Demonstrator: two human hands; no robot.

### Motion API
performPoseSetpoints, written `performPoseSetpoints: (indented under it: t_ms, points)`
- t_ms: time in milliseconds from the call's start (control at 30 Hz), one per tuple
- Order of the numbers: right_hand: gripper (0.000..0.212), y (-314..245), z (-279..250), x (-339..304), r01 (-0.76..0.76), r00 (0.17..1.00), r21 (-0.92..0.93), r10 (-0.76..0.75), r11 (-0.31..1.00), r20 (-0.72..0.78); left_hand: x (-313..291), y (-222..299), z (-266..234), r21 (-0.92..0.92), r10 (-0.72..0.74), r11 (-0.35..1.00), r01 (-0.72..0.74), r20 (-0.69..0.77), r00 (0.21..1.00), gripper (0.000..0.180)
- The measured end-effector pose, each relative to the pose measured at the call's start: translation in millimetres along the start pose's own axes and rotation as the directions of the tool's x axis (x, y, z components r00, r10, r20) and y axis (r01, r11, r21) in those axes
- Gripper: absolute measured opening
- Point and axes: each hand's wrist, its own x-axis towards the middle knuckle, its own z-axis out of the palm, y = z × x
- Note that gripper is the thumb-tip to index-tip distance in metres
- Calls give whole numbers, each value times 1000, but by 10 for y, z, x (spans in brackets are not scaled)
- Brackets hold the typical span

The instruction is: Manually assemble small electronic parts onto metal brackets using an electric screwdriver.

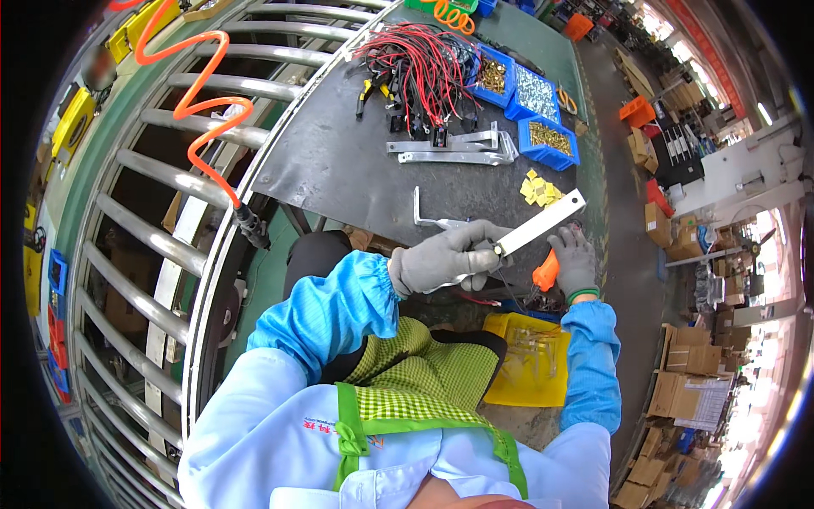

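Observation:
My left hand (448,256), in a grey glove, is closed on one end of a pale flat metal bar (543,222) with a hole near its far tip. The bar slants up and to the right over the table's front edge. My right hand (577,261), also gloved, is closed around an orange-handled tool (546,271) just below the bar; its working end is too small to make out. Just beyond the bar lies a pile of small yellow pieces (540,188). A bent metal rod-like part (418,209) rests near my left hand.
Metal brackets (454,151) and a bundle of red and black wires (420,72) lie on the dark table (326,174). Blue bins (549,157) of fasteners stand at right. A yellow bin (551,392) sits below. Leftward, an orange coiled hose (203,110) hangs over a roller conveyor (174,178).

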Motion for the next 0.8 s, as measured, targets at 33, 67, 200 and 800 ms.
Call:
performPoseSetpoints:
  t_ms: [33, 67, 200, 800]
  points:
    - [38, 44, 39, 34, 93, 993, -6, -93, 996, -68, 2, -17, -2, 14, 0, 1000, 0, 3, 1000, 50]
    - [38, 103, 71, 44, 95, 993, -5, -96, 995, -74, 3, -31, -8, 27, -2, 1000, 2, 8, 1000, 47]
    - [33, 180, 83, -94, 153, 960, 241, -86, 958, -268, 46, -29, -80, 137, -25, 990, 40, -111, 993, 38]
    - [72, -1190, -1960, -527, 933, 76, 278, 626, 230, -776, 69, -53, -13, 246, -32, 962, 120, -332, 943, 31]
